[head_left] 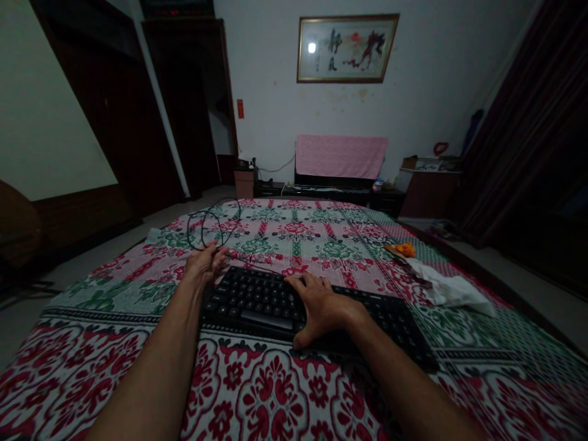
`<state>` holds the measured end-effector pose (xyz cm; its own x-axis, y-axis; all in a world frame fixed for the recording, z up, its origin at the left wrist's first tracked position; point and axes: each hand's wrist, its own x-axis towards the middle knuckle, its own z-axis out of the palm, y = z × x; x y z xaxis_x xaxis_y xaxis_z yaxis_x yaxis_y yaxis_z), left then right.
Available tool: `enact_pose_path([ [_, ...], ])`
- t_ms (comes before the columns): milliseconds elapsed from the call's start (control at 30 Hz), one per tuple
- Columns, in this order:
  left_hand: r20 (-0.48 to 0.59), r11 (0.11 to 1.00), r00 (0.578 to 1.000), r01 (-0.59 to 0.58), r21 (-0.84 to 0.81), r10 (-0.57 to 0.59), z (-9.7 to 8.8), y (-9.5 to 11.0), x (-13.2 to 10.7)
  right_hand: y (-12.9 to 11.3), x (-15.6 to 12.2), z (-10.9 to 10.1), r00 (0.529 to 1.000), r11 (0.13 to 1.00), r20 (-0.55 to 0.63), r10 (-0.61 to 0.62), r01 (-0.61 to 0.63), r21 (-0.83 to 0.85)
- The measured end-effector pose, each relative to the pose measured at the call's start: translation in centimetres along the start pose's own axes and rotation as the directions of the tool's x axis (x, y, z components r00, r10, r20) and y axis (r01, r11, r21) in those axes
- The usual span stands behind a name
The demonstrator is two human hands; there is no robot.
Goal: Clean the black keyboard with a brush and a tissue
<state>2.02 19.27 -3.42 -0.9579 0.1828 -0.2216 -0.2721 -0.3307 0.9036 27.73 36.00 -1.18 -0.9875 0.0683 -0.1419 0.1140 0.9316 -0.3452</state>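
A black keyboard (257, 300) lies flat on a patterned bed cover, its keys facing up. Across its middle stretches my right hand (319, 306), thumb at the near edge and fingers at the far edge, gripping it. My left hand (207, 263) is closed on the thin black cable (222, 231), just beyond the keyboard's left end. The cable rises in loose loops above that hand, and another stretch runs back to the keyboard's far edge. Part of the keys and the near edge are hidden under my right hand and forearm.
White crumpled plastic (452, 291) and an orange item (405, 248) lie to the right on the bed cover (275, 386). Beyond the bed, a pink towel (340, 156) drapes over a screen on a low dark cabinet (388, 201). A dark curtain (509, 122) hangs at right.
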Motion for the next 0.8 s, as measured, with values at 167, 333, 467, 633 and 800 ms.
enact_pose_path([
  [167,0.040,0.966,0.999,-0.013,-0.258,0.024,0.6,1.1,-0.2,-0.7,0.1,0.8,0.998,0.999,0.052,0.038,-0.036,-0.039],
  [333,0.237,0.992,0.971,0.027,-0.120,0.002,2.1,1.1,-2.0,0.4,-0.1,-1.5,1.000,0.997,-0.018,0.001,0.000,0.072],
  [467,0.453,0.972,0.891,-0.106,0.210,0.000,4.8,0.4,-4.9,1.0,0.7,-4.5,0.871,0.997,-0.487,-0.055,0.074,0.020],
  [633,0.713,0.788,0.691,-0.371,0.491,-0.120,7.5,-0.2,-8.5,0.4,2.6,-6.3,0.793,0.967,-0.553,-0.255,0.202,-0.156],
  [800,0.824,0.765,0.551,-0.473,0.437,-0.131,7.5,0.7,-9.9,1.4,5.2,-4.4,0.880,0.964,-0.396,-0.263,0.254,-0.076],
])
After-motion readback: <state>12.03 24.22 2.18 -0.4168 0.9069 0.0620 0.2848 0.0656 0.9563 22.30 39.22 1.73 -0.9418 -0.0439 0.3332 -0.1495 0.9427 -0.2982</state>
